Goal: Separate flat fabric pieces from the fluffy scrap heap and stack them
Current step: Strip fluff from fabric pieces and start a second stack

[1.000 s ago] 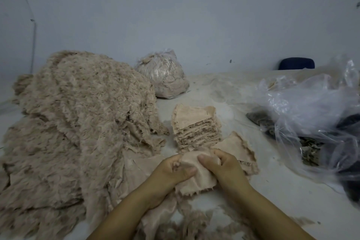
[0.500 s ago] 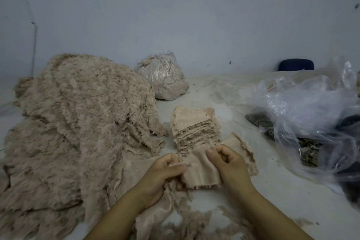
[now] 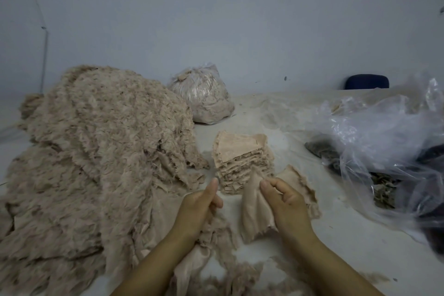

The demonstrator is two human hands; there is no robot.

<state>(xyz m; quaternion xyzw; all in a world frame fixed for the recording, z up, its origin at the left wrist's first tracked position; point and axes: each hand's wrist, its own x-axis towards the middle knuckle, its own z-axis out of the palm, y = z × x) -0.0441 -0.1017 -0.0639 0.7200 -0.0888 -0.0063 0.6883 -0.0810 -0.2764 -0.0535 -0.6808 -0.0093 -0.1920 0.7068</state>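
Frayed beige piece (image 3: 254, 209), fluffy heap (image 3: 96, 151).

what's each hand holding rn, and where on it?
Right hand pinches the flat fabric piece near its top edge. Left hand grips fluffy scrap in a fist, thumb up.

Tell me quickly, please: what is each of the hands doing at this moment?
Left hand: fingers curled round a fluffy scrap, thumb pointing up.
Right hand: pinching the flat fabric piece, in front of the stack.
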